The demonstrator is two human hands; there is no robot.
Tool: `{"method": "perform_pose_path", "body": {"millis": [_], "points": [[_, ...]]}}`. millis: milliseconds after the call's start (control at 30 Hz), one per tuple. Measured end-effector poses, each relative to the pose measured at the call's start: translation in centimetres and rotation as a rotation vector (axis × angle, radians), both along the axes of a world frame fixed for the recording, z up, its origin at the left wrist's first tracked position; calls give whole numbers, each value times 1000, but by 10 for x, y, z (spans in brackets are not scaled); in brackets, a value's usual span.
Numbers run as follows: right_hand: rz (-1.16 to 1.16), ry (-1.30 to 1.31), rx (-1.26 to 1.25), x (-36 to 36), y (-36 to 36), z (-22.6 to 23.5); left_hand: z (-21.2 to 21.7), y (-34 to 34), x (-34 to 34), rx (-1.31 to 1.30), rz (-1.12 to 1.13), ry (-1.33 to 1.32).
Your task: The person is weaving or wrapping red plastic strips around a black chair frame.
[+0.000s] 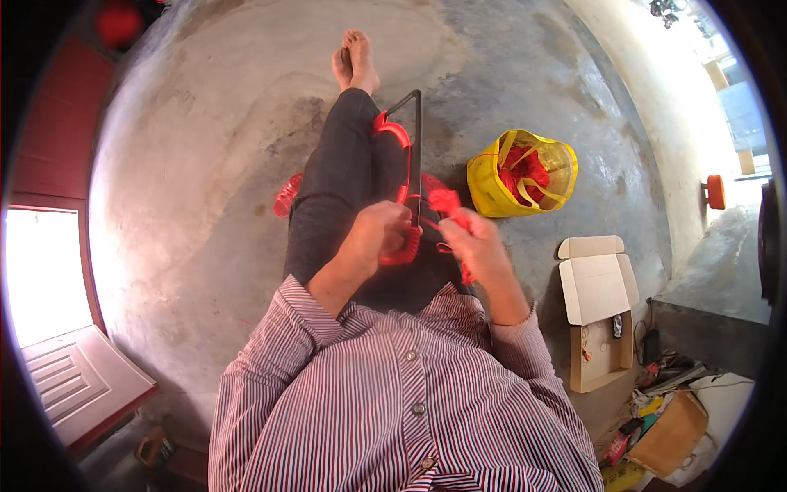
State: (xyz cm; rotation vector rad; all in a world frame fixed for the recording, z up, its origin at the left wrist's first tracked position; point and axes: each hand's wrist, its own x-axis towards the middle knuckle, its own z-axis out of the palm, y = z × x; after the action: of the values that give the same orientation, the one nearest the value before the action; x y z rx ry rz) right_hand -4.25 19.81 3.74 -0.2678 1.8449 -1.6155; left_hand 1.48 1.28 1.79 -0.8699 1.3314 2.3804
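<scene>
From my feed, a bright doorway (41, 275) washes out the far left, its panelled door (82, 381) cut off by the rim. On the concrete floor (205, 164), a red mesh piece (287, 195) peeks from under my leg, mostly hidden. My left hand (377, 234) has its fingers curled closed around the black frame (416, 139) with red strip wound on it, resting on my lap. My right hand (479, 246) pinches a red strip (445, 201); its fingers are closed on it. Further right sits a yellow bag (492, 193) with red material inside. Beyond it an open cardboard box (598, 287) lies, small contents unclear. Clutter (664, 410) at lower right is hard to make out.
</scene>
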Motion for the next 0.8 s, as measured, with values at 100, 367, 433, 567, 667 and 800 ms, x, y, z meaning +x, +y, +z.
{"method": "perform_pose_path", "body": {"millis": [100, 367, 433, 567, 667, 800], "points": [[-99, -46, -81, -9, 34, 23, -3, -2, -4, 113, -69, -103], [-321, -166, -301, 2, 96, 26, 6, 4, -5, 104, 16, -111], [-442, -119, -159, -9, 99, 4, 5, 7, -1, 134, 42, -105], [-326, -120, -218, -11, 87, -1, 9, 15, 10, -612, 6, 203], [53, -233, -293, 2, 53, 5, 40, 25, 10, -1087, -248, 832], [203, -455, -557, -3, 20, 13, 50, 34, -1, -309, -130, 727]]}}
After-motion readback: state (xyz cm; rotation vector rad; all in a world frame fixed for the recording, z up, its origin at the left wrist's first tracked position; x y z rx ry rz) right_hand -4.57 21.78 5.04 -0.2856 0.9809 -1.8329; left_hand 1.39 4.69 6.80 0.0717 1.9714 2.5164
